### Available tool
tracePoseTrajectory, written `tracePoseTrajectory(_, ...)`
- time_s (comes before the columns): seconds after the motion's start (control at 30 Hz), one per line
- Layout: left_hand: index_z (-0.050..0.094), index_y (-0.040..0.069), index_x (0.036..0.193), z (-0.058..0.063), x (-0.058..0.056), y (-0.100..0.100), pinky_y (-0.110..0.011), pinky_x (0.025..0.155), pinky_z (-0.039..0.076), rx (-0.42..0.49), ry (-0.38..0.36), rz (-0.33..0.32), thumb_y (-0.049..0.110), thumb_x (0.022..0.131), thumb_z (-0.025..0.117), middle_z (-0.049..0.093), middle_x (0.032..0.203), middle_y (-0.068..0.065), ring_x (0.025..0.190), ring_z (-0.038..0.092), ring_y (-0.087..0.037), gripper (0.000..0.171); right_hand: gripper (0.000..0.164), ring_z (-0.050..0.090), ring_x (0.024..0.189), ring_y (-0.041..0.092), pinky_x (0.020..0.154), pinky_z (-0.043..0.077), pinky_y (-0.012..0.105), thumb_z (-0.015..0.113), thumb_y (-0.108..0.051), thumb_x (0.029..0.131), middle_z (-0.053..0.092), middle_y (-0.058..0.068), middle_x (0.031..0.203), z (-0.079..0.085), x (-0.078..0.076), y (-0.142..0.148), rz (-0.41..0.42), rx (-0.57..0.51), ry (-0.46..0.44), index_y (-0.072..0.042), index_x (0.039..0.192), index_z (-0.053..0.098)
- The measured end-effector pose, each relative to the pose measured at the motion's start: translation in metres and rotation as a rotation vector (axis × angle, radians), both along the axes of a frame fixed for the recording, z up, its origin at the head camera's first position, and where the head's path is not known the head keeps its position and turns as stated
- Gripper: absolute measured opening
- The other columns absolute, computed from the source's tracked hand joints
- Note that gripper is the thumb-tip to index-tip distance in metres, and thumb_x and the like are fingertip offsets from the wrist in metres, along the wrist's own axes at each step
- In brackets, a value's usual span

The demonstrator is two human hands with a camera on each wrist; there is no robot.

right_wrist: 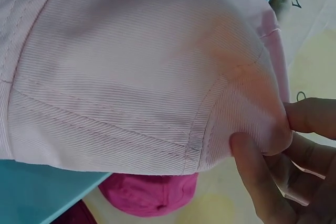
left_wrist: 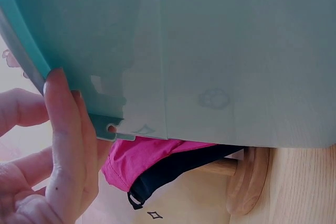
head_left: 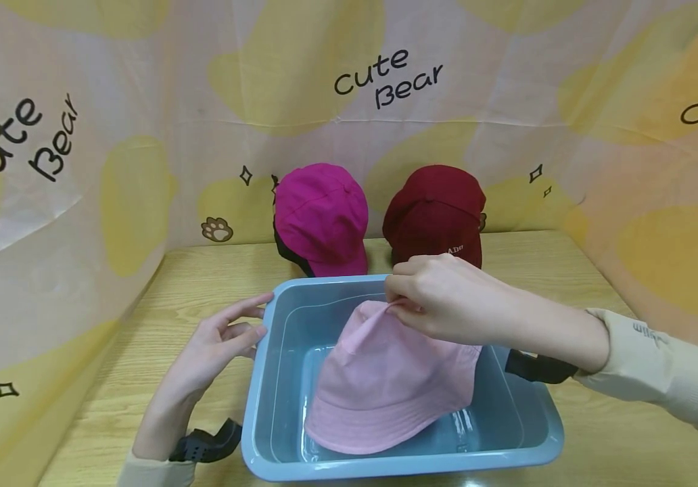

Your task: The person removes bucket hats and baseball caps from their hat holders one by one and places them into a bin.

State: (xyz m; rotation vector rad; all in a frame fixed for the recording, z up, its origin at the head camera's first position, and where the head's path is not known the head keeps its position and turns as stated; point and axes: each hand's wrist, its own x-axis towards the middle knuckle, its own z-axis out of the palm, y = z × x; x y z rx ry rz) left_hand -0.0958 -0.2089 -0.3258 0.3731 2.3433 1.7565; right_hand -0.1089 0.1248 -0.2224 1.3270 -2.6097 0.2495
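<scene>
One pink bucket hat (head_left: 391, 392) hangs over the blue tub (head_left: 400, 467), brim downward, because the right hand (head_left: 440, 297) pinches it at the crown, thumb and fingers closed on a fold of cloth; whether the brim touches the tub's floor, I can't tell from here. The left hand (head_left: 221, 341), fingers loosely spread, touches the tub's rim at its far left corner, probably to steady it. There is just the one tub, on a wooden bench (head_left: 197, 291). Behind it stand two caps, one magenta cap (head_left: 324, 216) and one dark red cap (head_left: 437, 203), side by side; the magenta one has a wooden stand (left_wrist: 249, 179) beneath it, presumably keeping it upright (the red one's support is hidden from me).
</scene>
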Motion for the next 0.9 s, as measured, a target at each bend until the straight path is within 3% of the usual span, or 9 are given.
tracePoseTrajectory(0.2,0.043,0.009,0.144,0.0,0.0,0.0,-0.036,0.074,0.06,0.002,0.002,-0.001,0.017,0.096,0.058,0.051,0.127,-0.017,0.083,0.07,-0.012,0.05,0.017,0.041,0.059,0.003,0.055,0.036,0.016,0.071,-0.012,0.081,0.048,-0.009,0.064,-0.007,0.001,-0.004,0.027,0.002,0.03,-0.017,0.071,0.058)
tracePoseTrajectory(0.9,0.043,0.008,0.143,0.002,0.0,0.001,-0.035,0.074,0.06,-0.009,-0.001,-0.001,0.017,0.096,0.058,0.05,0.128,-0.019,0.084,0.07,-0.012,0.051,0.008,0.047,0.064,0.004,0.057,0.042,0.013,0.069,-0.01,0.083,0.054,-0.007,0.07,-0.028,0.005,-0.007,0.083,0.061,-0.1,-0.015,0.079,0.065)
